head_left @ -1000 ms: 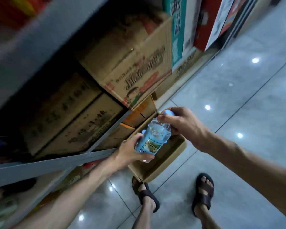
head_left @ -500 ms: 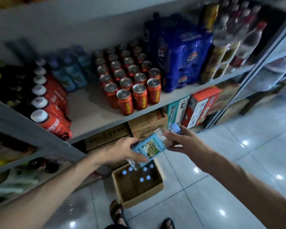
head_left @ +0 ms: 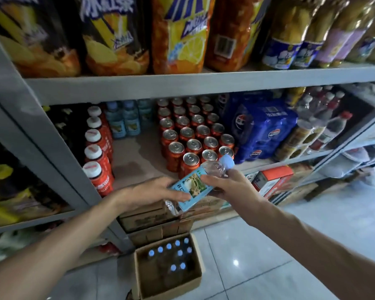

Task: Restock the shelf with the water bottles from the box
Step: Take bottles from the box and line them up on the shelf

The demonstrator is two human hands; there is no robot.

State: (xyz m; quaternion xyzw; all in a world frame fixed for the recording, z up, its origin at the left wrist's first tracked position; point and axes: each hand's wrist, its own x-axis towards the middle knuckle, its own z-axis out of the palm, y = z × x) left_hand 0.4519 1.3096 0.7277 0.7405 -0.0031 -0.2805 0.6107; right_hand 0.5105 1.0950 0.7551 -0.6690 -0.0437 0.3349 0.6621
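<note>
A clear water bottle (head_left: 195, 187) with a light-blue label and blue cap lies tilted between both hands, cap pointing up and right. My left hand (head_left: 147, 191) grips its lower end. My right hand (head_left: 227, 187) holds it near the neck. Both are in front of the middle shelf (head_left: 136, 163). Several matching water bottles (head_left: 126, 120) stand at the back of that shelf. On the floor below, an open cardboard box (head_left: 171, 286) holds several blue-capped bottles (head_left: 178, 254).
Red-labelled white-capped bottles (head_left: 97, 156) line the left of the shelf gap, orange cans (head_left: 193, 135) the right. Blue cola packs (head_left: 262, 131) sit farther right. Large soda bottles fill the upper shelf (head_left: 182, 85). Cardboard cartons (head_left: 152, 217) sit below. Tiled floor (head_left: 290, 245) extends right.
The view has risen from the floor box to the shelves. Both hands have carried the bottle up from the box to the level of the middle shelf.
</note>
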